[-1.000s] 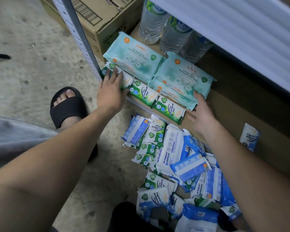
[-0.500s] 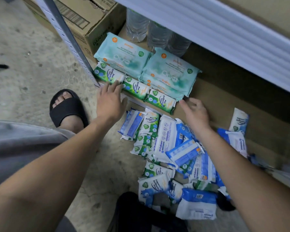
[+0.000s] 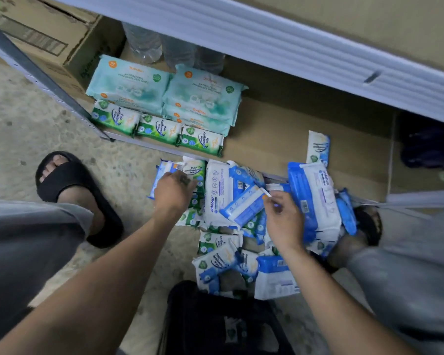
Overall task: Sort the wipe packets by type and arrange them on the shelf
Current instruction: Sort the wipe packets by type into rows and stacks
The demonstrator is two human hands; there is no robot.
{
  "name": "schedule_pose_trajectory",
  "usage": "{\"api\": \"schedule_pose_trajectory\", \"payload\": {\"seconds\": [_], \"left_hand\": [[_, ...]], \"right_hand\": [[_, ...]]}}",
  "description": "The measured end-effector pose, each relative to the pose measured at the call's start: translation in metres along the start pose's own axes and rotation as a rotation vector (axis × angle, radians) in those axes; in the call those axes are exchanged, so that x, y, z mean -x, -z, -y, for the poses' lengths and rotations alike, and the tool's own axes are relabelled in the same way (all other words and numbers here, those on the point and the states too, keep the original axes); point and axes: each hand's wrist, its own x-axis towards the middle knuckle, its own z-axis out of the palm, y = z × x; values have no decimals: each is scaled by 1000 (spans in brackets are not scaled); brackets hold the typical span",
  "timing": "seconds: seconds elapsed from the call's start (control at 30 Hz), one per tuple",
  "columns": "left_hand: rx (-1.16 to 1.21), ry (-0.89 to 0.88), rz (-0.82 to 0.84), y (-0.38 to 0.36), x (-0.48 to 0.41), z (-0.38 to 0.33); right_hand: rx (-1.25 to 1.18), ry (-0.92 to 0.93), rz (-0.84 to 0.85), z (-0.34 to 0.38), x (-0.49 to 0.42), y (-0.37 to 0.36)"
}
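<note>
Bare shelf (image 3: 280,119) beside 3 green packets (image 3: 159,129)

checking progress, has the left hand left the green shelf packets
Yes: the left hand has pulled back from the green packet row down to the floor pile.

The scene is lit dimly and flatly; the recess (image 3: 426,139) at right of frame is lost in shadow. The shelf beam (image 3: 292,47) is smeared by motion blur, and the edges are stretched by wide-angle distortion
</note>
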Motion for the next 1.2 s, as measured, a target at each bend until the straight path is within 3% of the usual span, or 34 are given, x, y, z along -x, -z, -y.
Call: {"api": "schedule_pose_trajectory", "payload": {"seconds": [0.1, 0.33, 0.6, 0.83, 1.2], "left_hand": [[27, 54, -21, -2, 1, -2], [85, 191, -5, 0, 4, -8], [192, 242, -1, -4, 10, -3], [383, 364, 127, -9, 11, -2], [714, 482, 94, 21, 72, -9]], "right_hand": [[19, -58, -51, -21, 22, -8], [-40, -355, 27, -40, 30, -34], [-351, -583, 52, -48, 19, -52], [-395, -592, 90, -46, 17, -35], [-441, -612, -15, -38, 53, 21]]}}
